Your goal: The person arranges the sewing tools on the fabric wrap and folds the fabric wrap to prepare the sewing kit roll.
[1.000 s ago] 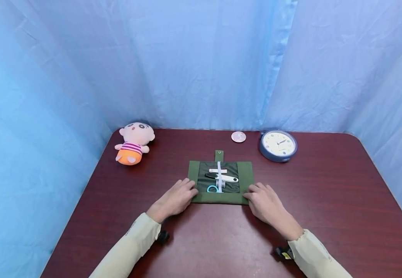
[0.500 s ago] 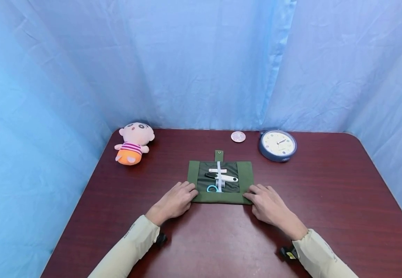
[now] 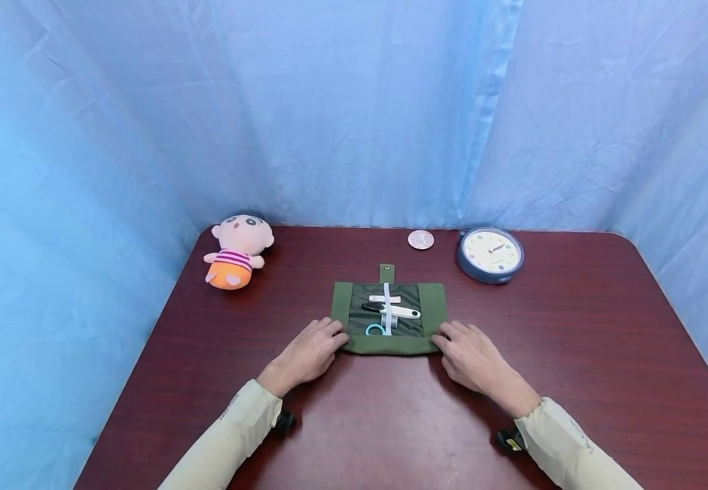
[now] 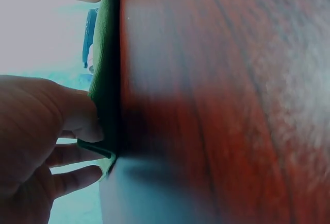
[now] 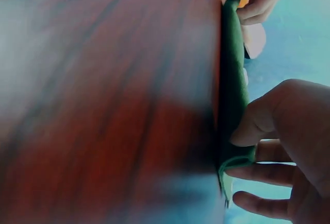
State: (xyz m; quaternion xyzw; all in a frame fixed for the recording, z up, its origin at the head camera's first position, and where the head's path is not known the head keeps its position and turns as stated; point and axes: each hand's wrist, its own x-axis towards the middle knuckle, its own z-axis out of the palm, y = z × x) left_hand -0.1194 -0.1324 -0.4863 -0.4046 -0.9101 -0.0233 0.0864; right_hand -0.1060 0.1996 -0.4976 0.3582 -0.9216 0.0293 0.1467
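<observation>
A green fabric tool roll [image 3: 343, 299] lies on the table with its snap tab [image 3: 387, 272] pointing away. Under its white elastic strap [image 3: 388, 292] sit a black-and-white slim tool [image 3: 405, 313], a small pale strip [image 3: 378, 299] and a blue ring-shaped handle [image 3: 375, 329]. My left hand [image 3: 313, 348] pinches the near left corner. At the near right corner my right hand [image 3: 470, 357] does the same. In the left wrist view the thumb [image 4: 82, 118] presses the folded near edge [image 4: 105, 80]. The right wrist view shows the edge doubled over between thumb and fingers.
A plush doll [image 3: 233, 255] lies at the back left of the dark red table [image 3: 604, 327]. Toward the back right are a round clock [image 3: 490, 255] and a small round pale disc [image 3: 421, 239]. Blue curtains [image 3: 354, 122] surround the table's far sides.
The roll's near edge has lifted and shifted slightly away from me, and it now bows a little. Both hands keep their places at the corners; the right forearm has moved slightly outward.
</observation>
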